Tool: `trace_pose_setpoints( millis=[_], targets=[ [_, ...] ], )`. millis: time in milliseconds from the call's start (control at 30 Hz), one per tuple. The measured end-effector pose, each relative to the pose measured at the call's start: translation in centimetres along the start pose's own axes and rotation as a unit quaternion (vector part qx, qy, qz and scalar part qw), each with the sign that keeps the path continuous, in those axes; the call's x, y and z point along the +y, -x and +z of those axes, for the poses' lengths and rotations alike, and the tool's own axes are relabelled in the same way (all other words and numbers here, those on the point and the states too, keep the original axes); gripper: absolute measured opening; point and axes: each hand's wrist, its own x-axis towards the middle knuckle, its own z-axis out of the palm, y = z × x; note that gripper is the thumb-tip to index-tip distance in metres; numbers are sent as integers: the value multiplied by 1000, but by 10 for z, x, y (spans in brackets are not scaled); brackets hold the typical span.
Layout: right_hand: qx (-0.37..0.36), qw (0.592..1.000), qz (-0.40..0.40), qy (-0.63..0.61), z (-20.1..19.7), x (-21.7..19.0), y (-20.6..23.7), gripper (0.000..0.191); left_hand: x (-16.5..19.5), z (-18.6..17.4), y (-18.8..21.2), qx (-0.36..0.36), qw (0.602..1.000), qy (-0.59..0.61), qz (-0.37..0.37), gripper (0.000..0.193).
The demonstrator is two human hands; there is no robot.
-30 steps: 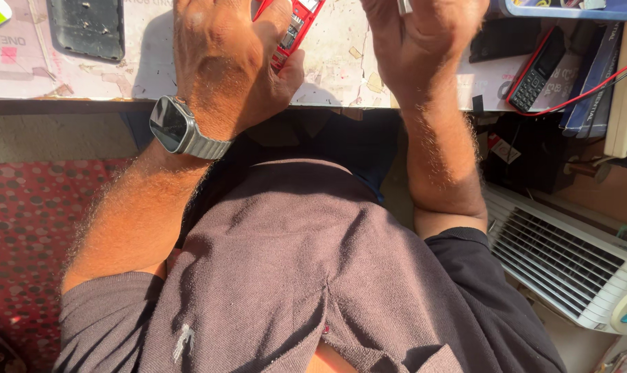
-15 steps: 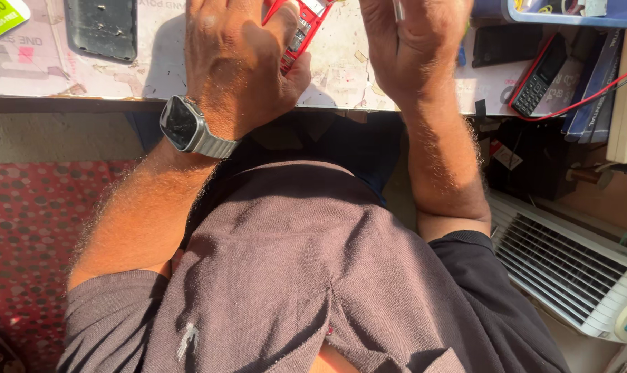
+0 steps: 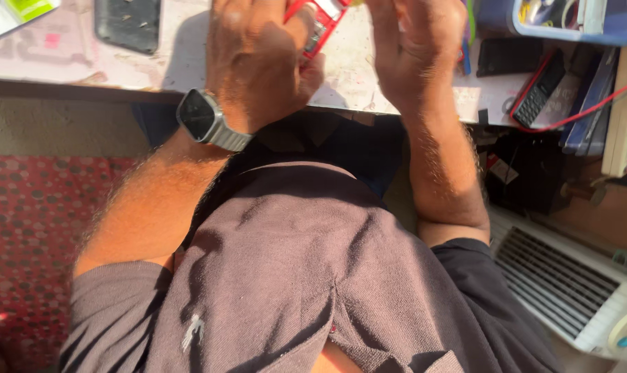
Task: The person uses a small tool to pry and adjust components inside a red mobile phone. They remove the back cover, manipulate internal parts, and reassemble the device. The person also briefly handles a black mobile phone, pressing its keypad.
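Sunlit tabletop (image 3: 65,62) carries the work; left hand (image 3: 258,69) has its fingers closed round a red phone (image 3: 320,24), opened, its insides showing; right hand (image 3: 417,48), just beside the phone, curls at the frame edge; grip unclear; reassembly seemingly remains.

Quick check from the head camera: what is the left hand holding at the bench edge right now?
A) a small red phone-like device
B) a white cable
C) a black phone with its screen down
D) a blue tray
A: the left hand, the one wearing the wristwatch, is closed around a small red device at the top of the view, while the black phone lies apart on the bench.
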Motion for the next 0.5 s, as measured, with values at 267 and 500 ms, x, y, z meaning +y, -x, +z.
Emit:
trace_pose_setpoints(
  millis=[267,500],
  targets=[
    [8,987,32,-160,9,-16,-13,45,-1,-8,-2,29,999,16,-16,24],
    [49,927,97,-358,21,-29,-48,41,0,-21,-2,144,989,14,5,56]
  ],
)
